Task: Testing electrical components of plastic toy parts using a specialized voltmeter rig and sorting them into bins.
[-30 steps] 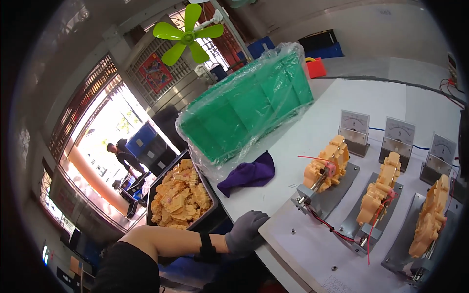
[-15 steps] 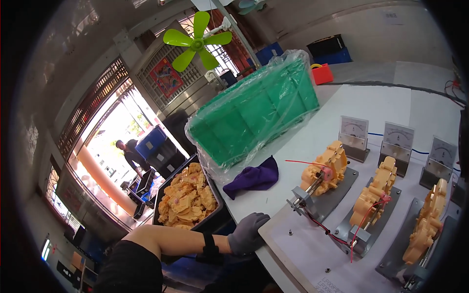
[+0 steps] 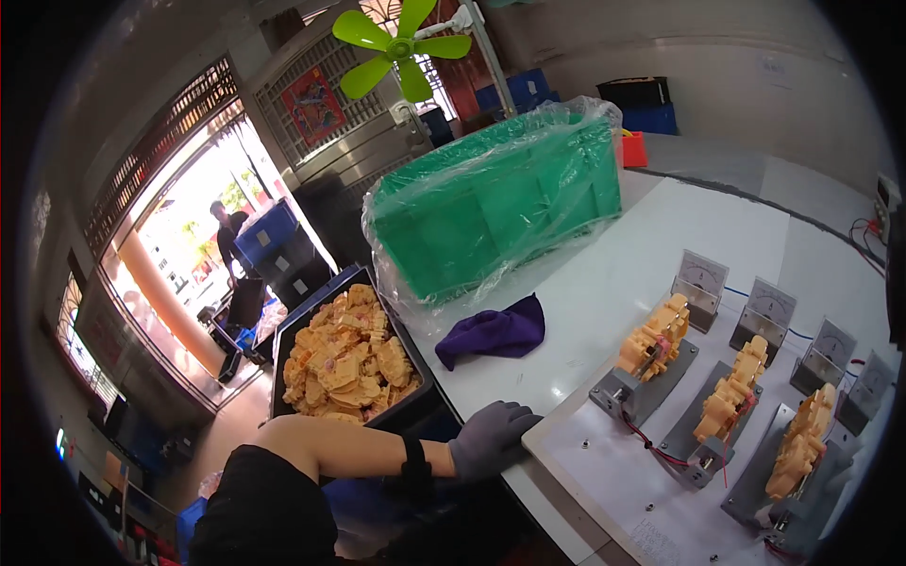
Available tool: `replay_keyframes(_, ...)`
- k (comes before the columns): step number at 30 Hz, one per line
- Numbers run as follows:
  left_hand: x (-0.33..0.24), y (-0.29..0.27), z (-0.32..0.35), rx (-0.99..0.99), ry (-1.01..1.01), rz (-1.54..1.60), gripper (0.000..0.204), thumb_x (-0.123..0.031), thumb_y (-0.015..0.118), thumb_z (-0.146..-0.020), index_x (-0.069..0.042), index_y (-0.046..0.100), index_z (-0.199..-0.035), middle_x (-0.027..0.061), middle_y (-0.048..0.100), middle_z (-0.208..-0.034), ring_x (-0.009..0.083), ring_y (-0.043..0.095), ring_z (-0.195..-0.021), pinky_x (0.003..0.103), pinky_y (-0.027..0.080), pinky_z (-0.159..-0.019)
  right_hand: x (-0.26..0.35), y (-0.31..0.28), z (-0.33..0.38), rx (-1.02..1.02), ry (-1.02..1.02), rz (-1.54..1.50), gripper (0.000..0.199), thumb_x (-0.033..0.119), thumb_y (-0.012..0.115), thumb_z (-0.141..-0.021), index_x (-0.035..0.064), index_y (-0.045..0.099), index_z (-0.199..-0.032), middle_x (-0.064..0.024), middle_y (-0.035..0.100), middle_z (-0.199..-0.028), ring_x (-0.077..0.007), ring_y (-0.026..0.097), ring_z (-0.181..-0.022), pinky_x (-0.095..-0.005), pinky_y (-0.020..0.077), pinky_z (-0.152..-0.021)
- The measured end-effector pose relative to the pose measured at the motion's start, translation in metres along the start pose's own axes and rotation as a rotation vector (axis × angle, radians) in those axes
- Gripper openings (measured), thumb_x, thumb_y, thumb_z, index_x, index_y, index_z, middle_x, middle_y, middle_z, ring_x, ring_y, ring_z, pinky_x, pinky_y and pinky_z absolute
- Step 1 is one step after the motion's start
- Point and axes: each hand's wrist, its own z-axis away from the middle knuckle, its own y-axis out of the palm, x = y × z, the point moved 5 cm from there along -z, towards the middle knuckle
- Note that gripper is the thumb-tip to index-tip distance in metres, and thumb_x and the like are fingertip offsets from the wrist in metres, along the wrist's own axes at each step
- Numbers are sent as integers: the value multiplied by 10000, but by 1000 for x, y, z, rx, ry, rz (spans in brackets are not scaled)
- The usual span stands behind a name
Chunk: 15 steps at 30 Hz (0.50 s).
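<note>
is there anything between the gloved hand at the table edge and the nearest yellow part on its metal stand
Nothing visible does. The gloved left hand rests on the edge of the white table, and only bare white board lies between it and the nearest yellow part on its grey metal stand. The purple cloth lies off to the side, toward the green crate.

Looks like a small factory workshop, some kind of test or assembly bench. A white table [image 3: 613, 283] is fitted with grey metal jigs [image 3: 642, 387], each loaded with a yellow plastic part [image 3: 653, 337] and wired to a needle meter [image 3: 700, 288]. A black tray [image 3: 415, 396] piled with the same parts is parked alongside, plus a bagged green crate [image 3: 500, 203] and stacked blue bins [image 3: 269, 231].
</note>
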Motion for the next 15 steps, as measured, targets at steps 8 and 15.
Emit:
replay_keyframes(8,3,5,-3,-45,-19,111,353,-147,562,-875,-120,573,-1227,103,634,-907,317,607,-871,433,481,-789,67,-71,51,-45,-80,325,656,494,673,-859,-17,590,-1262,-245,637,-1189,-416,571,-1151,-475,439,-994)
replay_keyframes(15,1,2,-4,-68,-77,257,384,-162,544,-899,-132,567,-1281,156,658,-841,352,625,-824,453,487,-759,125,-58,79,-73,-169,525,651,493,671,-861,-17,593,-1258,-245,639,-1185,-416,572,-1149,-476,440,-991)
